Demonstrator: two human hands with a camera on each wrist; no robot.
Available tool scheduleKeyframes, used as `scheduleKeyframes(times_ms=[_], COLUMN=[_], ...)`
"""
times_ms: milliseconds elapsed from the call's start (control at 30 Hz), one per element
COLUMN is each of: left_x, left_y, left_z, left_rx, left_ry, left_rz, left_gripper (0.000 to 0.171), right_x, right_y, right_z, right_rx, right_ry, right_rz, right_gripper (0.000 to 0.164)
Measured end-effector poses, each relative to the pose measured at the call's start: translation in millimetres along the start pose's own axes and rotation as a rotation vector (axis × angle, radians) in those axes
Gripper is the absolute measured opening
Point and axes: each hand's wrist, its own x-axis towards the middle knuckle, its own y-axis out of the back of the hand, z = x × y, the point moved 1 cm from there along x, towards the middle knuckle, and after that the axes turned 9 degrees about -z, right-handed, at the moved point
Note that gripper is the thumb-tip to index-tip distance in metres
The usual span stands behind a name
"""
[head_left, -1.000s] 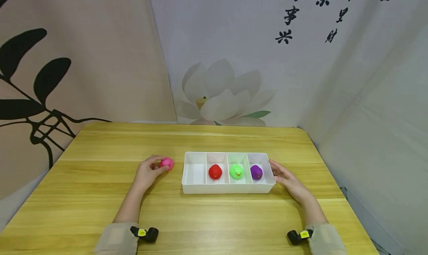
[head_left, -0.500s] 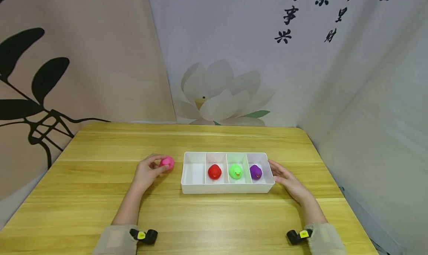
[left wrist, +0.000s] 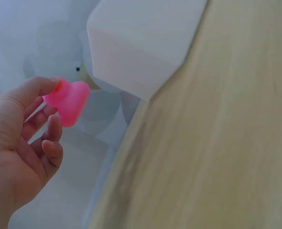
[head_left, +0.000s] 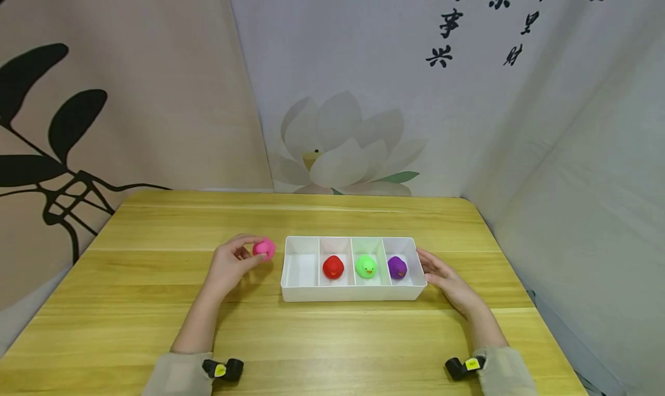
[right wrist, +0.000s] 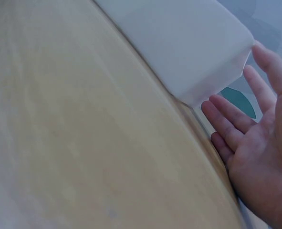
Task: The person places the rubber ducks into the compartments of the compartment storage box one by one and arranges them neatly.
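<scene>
My left hand (head_left: 231,264) pinches a pink toy duck (head_left: 265,248) between thumb and fingers, left of a white divided tray (head_left: 348,293). The left wrist view shows the pink duck (left wrist: 69,101) lifted beside the tray's end wall (left wrist: 126,62). From left to right, the tray's first compartment is bare, and the others hold a red duck (head_left: 333,267), a green duck (head_left: 366,266) and a purple duck (head_left: 397,268). At the tray's right end my right hand (head_left: 453,281) has its fingers loosely extended, thumb and fingertips right at the wall (right wrist: 217,83).
Under everything is a wooden table (head_left: 332,350), its far edge meeting a fabric backdrop (head_left: 363,49) with a printed flower. A dark strap device with a yellow label (head_left: 223,370) sits on the left sleeve, and a matching device (head_left: 464,367) on the right one.
My left hand has raised the pink duck and moved it slightly right, toward the tray. My right hand and the tray stay about where they were.
</scene>
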Motion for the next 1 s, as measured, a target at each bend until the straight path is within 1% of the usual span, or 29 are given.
scheduleKeyframes(times_ms=[133,300,367,433,533,667,800,1000], left_x=[-2.2,-9.5,-11.6,-10.8,-7.4,-3.3,-1.5,1.7], left_y=[-0.8,-2.7,-3.8,-5.3,-8.1,-12.5,-16.5,-22.5], left_z=[14.1,43.6,51.4,51.7,46.2,40.5,42.8,46.7], left_rx=[-0.007,-0.032,-0.029,-0.029,-0.028,-0.040,-0.063,-0.065], left_ry=[0.014,-0.017,-0.033,-0.027,-0.028,-0.059,-0.082,-0.065], left_rz=[-0.020,-0.046,-0.052,-0.058,-0.067,-0.084,-0.105,-0.147], left_gripper=[0.034,0.033,0.033,0.032,0.031,0.030,0.030,0.027], right_x=[0.0,-0.4,-0.9,-1.1,-1.6,-1.9,-1.8,-1.3], right_y=[-0.1,-0.9,-1.0,-1.1,-1.2,-1.7,-2.3,-2.3], right_z=[-0.5,-2.2,-2.7,-3.1,-3.3,-3.9,-5.1,-5.8], right_rx=[0.000,0.005,0.004,0.001,-0.006,-0.008,-0.006,-0.007], right_ry=[-0.008,-0.013,-0.014,-0.014,-0.019,-0.025,-0.021,-0.023], right_rz=[0.003,-0.001,-0.003,-0.004,-0.003,-0.001,-0.003,-0.002], right_gripper=[0.056,0.056,0.056,0.056,0.056,0.056,0.056,0.057])
